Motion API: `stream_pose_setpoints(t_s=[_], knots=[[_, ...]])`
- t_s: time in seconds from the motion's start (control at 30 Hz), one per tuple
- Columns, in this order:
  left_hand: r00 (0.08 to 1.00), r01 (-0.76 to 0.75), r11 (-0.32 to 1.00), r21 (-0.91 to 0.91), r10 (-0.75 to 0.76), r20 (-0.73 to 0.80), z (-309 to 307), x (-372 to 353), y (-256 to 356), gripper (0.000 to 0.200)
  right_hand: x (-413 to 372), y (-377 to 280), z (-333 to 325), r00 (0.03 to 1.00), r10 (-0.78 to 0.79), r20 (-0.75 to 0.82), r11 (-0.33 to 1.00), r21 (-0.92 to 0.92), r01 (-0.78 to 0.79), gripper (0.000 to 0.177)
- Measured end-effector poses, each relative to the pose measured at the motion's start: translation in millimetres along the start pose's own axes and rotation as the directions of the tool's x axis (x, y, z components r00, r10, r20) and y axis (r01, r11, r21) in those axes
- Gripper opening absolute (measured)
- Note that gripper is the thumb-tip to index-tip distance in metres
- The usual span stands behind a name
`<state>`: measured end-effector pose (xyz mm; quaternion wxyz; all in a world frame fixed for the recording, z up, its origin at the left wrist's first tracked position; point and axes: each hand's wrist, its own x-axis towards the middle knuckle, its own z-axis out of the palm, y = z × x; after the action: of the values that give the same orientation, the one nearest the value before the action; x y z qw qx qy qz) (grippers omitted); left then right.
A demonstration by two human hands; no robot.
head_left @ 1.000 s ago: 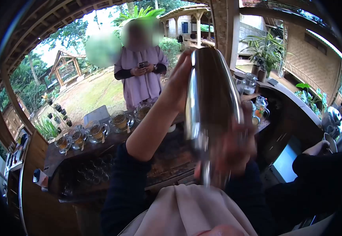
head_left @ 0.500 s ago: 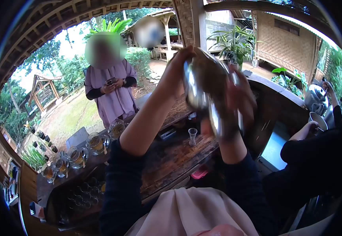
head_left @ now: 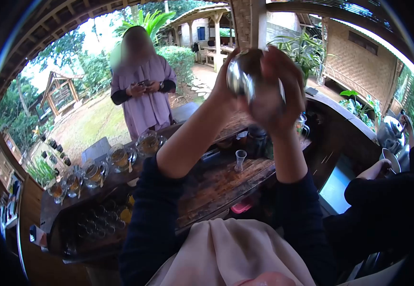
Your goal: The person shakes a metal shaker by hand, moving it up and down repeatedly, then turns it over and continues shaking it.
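Head camera shows me both hands raised close to the lens, wrapped tight around a metal shaker point(head_left: 243, 76). The left hand point(head_left: 223, 93) clasps its left side. The right hand point(head_left: 279, 95) covers the right side and the end. The shaker is held high above the wooden counter point(head_left: 216, 183). A small glass point(head_left: 240, 159) stands on the counter below it, and a row of tea mugs point(head_left: 117, 158) lines the far edge.

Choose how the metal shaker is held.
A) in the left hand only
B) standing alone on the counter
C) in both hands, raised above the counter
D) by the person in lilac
C: the left hand and the right hand both clasp the metal shaker, high above the wooden counter.
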<state>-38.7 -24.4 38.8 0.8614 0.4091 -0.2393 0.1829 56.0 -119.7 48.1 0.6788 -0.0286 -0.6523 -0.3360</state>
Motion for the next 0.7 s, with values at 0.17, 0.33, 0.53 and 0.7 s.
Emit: stream_pose_setpoints(t_s=[0.17,0.33,0.53,0.7], knots=[[0.768,-0.428,0.863,0.268,0.504,-0.396,31.3,-42.7,-33.2,0.044,0.4,-38.0,1.0,0.992,0.123,0.03,0.987,0.095,-0.126,0.047],[0.824,-0.28,0.877,0.391,0.428,-0.371,70.6,-105.3,-33.7,0.05,-3.5,-93.0,1.3,0.926,-0.11,0.362,0.99,0.122,0.071,0.042],[0.457,-0.519,0.656,0.548,0.754,-0.471,44.0,-162.9,-14.0,0.04,-33.7,-83.8,101.4,0.774,0.547,0.318,0.619,0.469,-0.63,0.046],[0.639,-0.438,0.765,0.472,0.634,-0.435,90.1,-221.3,-47.8,0.072,-21.5,-160.8,58.9,0.972,-0.042,0.232,0.805,0.584,-0.104,0.047]])
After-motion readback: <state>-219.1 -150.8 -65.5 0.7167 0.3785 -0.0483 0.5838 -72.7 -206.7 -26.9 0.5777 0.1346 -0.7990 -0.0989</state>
